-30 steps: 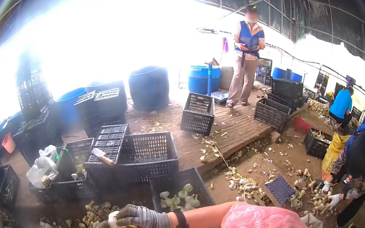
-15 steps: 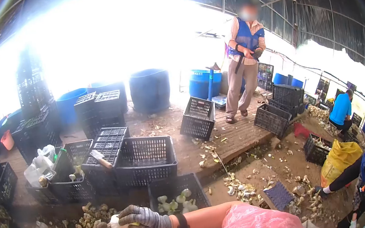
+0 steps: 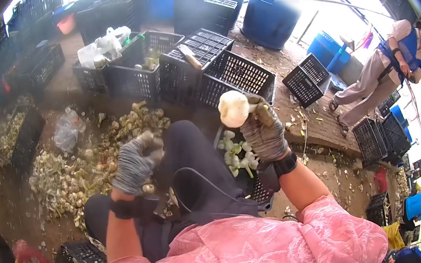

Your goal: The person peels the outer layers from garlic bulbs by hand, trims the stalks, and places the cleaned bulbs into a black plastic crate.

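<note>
Garlic bulb [image 3: 233, 108] — gripped by right hand [image 3: 263, 134]; left hand [image 3: 133, 164] curled — contents unclear.

Motion blurs the left hand [image 3: 133, 164] (grasp unreadable).

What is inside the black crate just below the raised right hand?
White bulbs with green stems lie in the crate; the right hand and forearm hide the rest.

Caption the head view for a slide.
Gloved right hand holds a white garlic bulb above a black crate of bulbs; left hand curls beside the pile.
</note>
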Demonstrator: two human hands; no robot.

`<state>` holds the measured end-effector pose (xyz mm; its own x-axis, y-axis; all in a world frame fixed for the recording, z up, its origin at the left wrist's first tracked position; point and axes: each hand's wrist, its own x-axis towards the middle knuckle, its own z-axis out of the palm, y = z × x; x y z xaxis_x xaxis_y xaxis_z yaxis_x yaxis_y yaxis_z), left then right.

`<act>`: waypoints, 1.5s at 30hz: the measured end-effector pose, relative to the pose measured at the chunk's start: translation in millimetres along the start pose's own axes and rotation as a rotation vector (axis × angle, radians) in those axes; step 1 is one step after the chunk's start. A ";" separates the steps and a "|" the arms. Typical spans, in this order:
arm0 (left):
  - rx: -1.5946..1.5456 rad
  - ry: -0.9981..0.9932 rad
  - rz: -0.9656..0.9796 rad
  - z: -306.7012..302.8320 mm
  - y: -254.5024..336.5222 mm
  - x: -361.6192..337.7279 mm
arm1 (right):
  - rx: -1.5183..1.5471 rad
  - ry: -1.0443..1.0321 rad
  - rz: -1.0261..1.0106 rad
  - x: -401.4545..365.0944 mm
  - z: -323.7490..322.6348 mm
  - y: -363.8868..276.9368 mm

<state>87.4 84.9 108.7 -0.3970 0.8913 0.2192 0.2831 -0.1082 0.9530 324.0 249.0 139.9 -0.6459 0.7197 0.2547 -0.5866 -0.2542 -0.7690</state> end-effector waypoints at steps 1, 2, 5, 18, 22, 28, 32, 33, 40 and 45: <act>0.093 -0.212 -0.269 -10.8 -5.0 -7.1 | 0.071 -0.004 -0.005 0.1 2.2 -3.1; 0.325 -0.323 -0.181 -19.6 -19.0 -13.8 | -0.166 0.061 -0.077 -0.2 -3.0 -4.4; 0.896 -0.473 -0.107 -29.7 -49.2 -46.3 | -0.460 0.082 0.046 2.2 -39.4 -10.9; 0.981 -0.179 -0.430 -108.4 -11.8 -112.5 | -1.044 -0.167 0.429 117.7 5.1 96.2; 1.194 0.181 -0.398 -157.9 3.9 -108.2 | -1.156 -0.591 0.483 173.2 76.4 220.0; 1.034 0.688 -0.329 -195.8 -33.2 -115.9 | -1.976 -1.128 0.162 179.3 62.7 457.6; 0.722 0.547 -0.680 -198.9 -45.0 -130.1 | -2.121 -1.205 0.634 174.7 94.5 506.2; 0.661 0.529 -0.729 -200.5 -40.4 -125.7 | -2.100 -1.172 0.738 179.0 115.1 507.8; 1.053 0.134 -0.838 -201.5 -35.0 -116.3 | -2.003 -1.121 0.447 220.4 157.2 606.5; 0.965 0.219 -0.747 -202.9 -44.7 -129.0 | -2.109 -1.116 0.871 227.5 133.9 649.3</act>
<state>-51.2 -114.6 80.3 -0.8486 0.4928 -0.1926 0.4148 0.8456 0.3359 -269.2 161.1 -223.0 -0.6519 0.2680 -0.7094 0.3365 0.9406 0.0461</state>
